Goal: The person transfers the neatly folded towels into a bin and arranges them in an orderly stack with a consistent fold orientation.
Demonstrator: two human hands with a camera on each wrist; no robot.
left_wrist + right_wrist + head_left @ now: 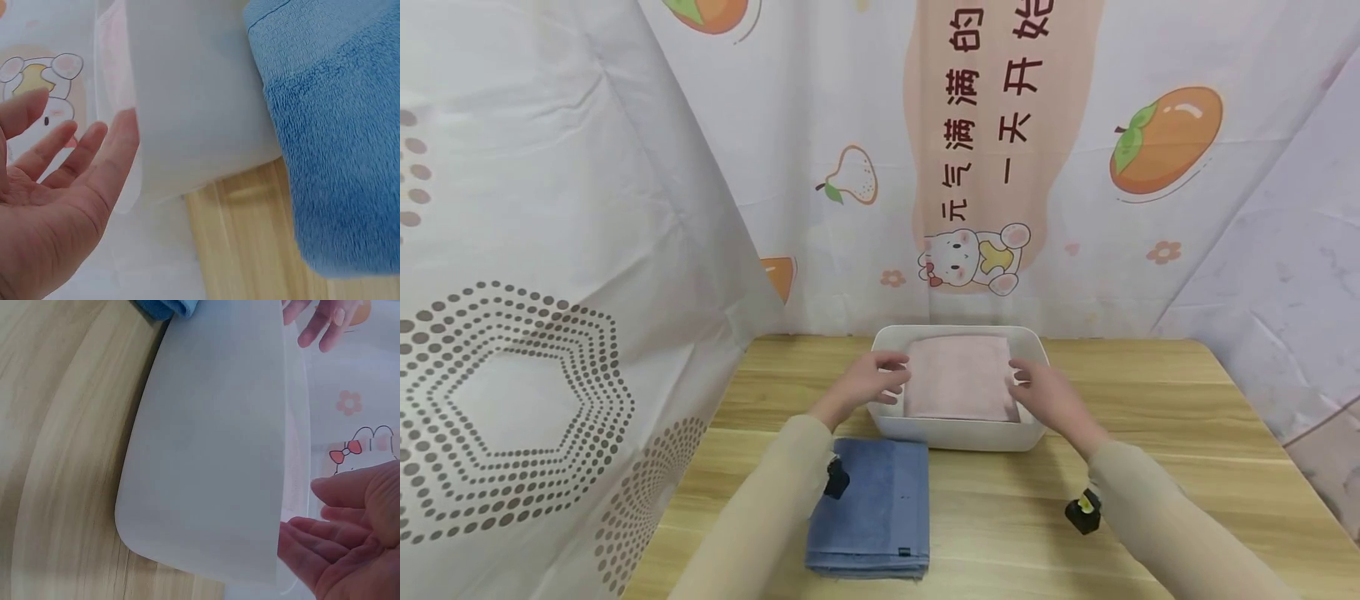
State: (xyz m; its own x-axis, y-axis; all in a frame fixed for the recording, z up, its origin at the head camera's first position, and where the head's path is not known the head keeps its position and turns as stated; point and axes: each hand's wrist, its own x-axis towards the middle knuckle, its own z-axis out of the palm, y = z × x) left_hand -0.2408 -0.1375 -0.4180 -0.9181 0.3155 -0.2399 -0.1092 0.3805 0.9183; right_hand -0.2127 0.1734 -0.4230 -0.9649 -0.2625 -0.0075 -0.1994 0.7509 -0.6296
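A folded pink towel lies inside a white plastic bin at the back of the table. At the bin's left rim my left hand hovers with loosely bent fingers, holding nothing. My right hand is over the right rim, its fingers near the towel's right edge; whether they touch it I cannot tell. Both wrist views show the bin's front wall beside the hands, with the thumb and fingers apart. In front of the bin, beside my left forearm, sits a stack of folded blue towels, large in the left wrist view.
The wooden table carries the bin and the blue stack. A printed curtain hangs right behind the bin, and a white patterned cloth borders the table's left side.
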